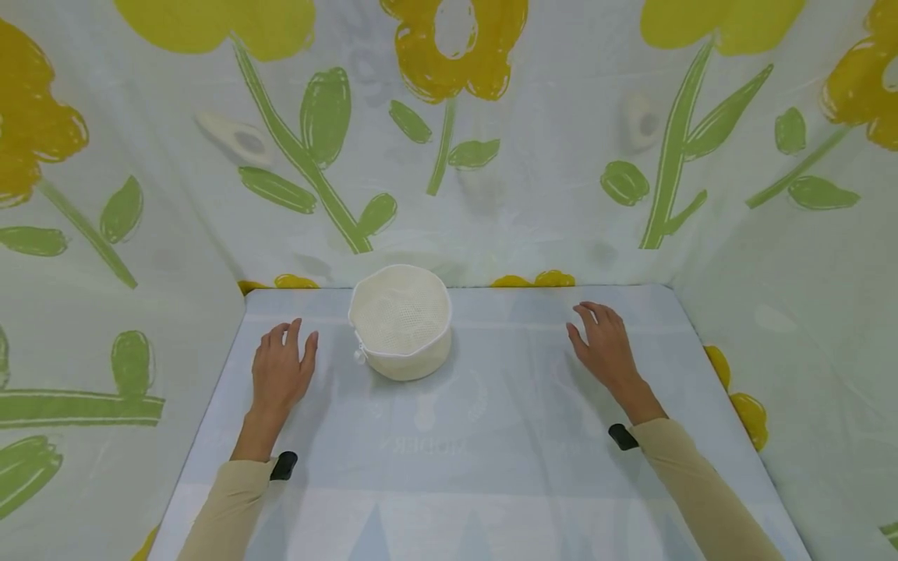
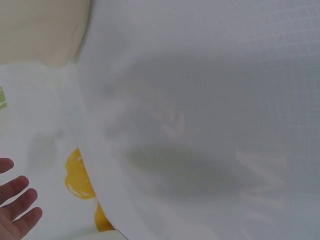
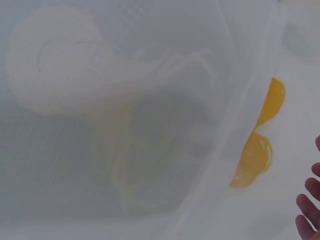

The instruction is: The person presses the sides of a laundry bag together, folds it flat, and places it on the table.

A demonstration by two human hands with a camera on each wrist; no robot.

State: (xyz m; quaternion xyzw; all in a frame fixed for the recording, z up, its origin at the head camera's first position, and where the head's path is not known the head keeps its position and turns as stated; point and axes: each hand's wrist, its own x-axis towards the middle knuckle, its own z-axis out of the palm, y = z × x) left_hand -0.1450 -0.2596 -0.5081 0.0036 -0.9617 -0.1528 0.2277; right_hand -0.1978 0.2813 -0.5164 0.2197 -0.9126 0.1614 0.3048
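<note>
White mesh bag (image 1: 410,365), one: upright on the table (image 1: 484,413), left of centre in the frame, near the far edge; zip pull (image 1: 360,356) at its left side. Left hand (image 1: 279,374), left of the frame: grip empty, fingers relaxed, apart from the bag. Right hand (image 1: 606,343), right of the frame: grip likewise empty, farther off. Progress, as judged: bag standing, no handling under way; whether its top is zipped cannot be told.

The left wrist view crops the cream basket (image 2: 37,30) (top-left corner).
</note>
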